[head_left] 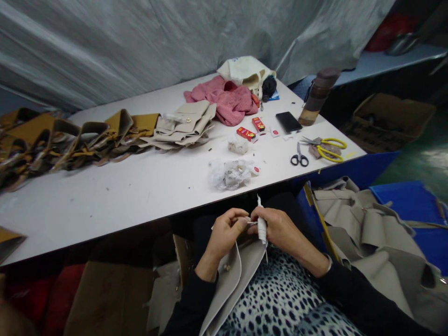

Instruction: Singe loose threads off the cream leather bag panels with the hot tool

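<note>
Both hands work together over my lap, below the table's near edge. My right hand (276,228) is closed round a small white glue tube (261,223) with its nozzle pointing up. My left hand (226,231) pinches something small and metallic at the edge of a beige leather piece (233,280) that lies across my spotted-fabric lap. The fingertips of the two hands almost touch.
The white table (140,186) carries tan leather pieces (70,137), beige pieces (185,123), a pink cloth (227,100), red boxes (247,134), a phone (288,121), a bottle (317,98), black scissors (299,157), yellow scissors (327,149), a plastic bag of small parts (229,175). Blue bins with beige pieces (371,228) stand at right.
</note>
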### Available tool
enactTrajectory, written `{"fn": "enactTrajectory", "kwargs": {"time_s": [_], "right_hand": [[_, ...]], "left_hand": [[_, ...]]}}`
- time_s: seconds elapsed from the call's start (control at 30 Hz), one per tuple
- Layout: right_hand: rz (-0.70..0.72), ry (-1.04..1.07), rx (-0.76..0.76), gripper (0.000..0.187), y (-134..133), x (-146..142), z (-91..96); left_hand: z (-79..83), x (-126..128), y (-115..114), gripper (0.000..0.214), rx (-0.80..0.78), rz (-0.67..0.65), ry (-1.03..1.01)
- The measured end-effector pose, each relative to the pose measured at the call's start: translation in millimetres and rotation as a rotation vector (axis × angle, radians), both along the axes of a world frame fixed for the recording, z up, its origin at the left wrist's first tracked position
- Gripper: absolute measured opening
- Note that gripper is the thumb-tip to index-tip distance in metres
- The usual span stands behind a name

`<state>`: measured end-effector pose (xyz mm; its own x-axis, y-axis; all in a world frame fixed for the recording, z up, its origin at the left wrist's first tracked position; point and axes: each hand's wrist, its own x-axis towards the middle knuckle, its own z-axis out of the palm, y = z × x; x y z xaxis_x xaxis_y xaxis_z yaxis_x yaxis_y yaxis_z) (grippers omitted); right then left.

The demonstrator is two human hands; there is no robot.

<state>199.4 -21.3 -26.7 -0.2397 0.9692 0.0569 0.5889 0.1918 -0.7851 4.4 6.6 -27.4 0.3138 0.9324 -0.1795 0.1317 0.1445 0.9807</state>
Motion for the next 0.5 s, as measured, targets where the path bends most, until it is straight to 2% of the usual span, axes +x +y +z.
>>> {"fn": "enactTrajectory", "kwargs": {"time_s": [0.13, 0.27, 0.4, 0.5], "right_hand": [[-0.076, -0.012, 0.016, 0.011, -8, 4, 0.8], [-0.203, 0.130, 0.091, 0.014, -17, 14, 13.8], [-0.351, 0.233, 0.181, 0.017, -24, 39, 34.0], [-0.534, 0.240, 0.234, 0.021, -33, 69, 56.2]], "left_hand": [[-7.1, -3, 4, 0.043, -0.169, 0.220, -0.258], [-8.6, -15, 12, 0.043, -0.121, 0.365, -0.215], [-17.6, -22, 22, 0.038, -0.164, 0.399, -0.250], [-20.6, -21, 23, 0.037, -0.204, 0.407, -0.251]]}}
